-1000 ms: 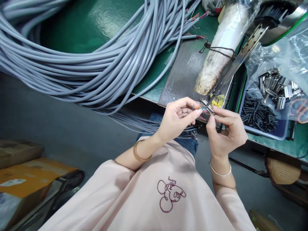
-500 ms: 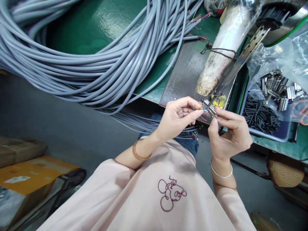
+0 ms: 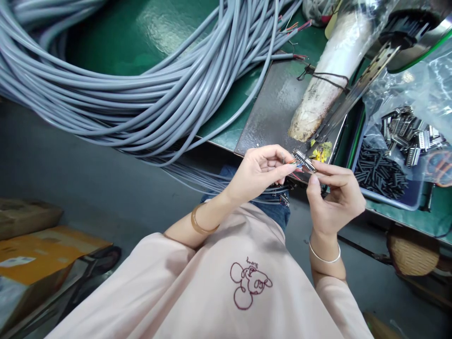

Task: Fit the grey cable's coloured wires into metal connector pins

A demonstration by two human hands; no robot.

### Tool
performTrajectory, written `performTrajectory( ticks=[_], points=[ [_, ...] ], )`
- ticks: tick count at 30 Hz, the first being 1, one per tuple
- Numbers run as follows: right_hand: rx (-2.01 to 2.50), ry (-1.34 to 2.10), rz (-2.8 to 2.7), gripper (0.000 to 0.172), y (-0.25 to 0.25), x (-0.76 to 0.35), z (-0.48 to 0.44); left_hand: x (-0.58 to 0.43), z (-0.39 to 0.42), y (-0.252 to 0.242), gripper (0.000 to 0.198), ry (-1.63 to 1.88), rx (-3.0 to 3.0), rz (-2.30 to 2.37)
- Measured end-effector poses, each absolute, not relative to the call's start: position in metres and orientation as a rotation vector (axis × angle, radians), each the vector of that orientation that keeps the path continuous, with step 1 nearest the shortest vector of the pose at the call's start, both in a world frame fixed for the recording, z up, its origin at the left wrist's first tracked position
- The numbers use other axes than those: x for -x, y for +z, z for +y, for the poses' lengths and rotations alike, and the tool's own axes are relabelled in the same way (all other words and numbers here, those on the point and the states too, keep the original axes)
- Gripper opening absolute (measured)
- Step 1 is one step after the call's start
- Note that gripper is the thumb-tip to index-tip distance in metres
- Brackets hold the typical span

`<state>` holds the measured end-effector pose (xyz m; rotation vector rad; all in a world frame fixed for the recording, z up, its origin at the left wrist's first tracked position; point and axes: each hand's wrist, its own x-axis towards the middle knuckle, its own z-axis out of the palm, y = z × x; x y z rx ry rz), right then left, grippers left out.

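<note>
My left hand (image 3: 259, 169) pinches thin coloured wires (image 3: 299, 165) between thumb and fingertips. Beside them is a small metal multi-pin connector (image 3: 304, 161), tilted, at the near edge of the dark plate. My right hand (image 3: 335, 195) grips the connector's right end, index finger above and thumb below. Just over the connector, the tip of a soldering iron (image 3: 370, 73) with a perforated metal shaft slants down from the upper right. My fingers partly hide where the wires meet the connector.
A large bundle of grey cables (image 3: 158, 103) covers the green bench. A white wrapped tube (image 3: 326, 89) stands over the dark plate (image 3: 264, 108). On the right, a blue tray (image 3: 413, 200) holds black sleeves (image 3: 379, 172), near bagged connectors (image 3: 409, 132). Cardboard boxes (image 3: 45, 249) sit at lower left.
The connector has come slightly away from the iron's tip and now shows more fully. My right hand has shifted a little left; the left hand keeps its pinch on the wires.
</note>
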<state>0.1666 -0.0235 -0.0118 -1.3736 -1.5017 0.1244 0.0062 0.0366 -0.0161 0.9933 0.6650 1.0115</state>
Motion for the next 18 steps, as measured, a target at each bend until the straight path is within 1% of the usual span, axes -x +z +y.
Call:
performTrajectory(
  ticks=[6,14,18],
  points=[
    [1.343,0.076,-1.496,0.015,-0.0103,-0.1642,-0.0219,-0.0079,0.035,-0.0145,0.014,1.06,-0.985,0.67],
    [1.316,0.125,-1.459,0.015,-0.0124,-0.1629,-0.0194,-0.0072,0.0344,-0.0191,0.019,1.034,-0.927,0.66],
    [1.33,0.069,-1.481,0.017,-0.0131,-0.162,-0.0189,-0.0089,0.0333,-0.0176,0.023,1.073,-0.929,0.702]
  ],
)
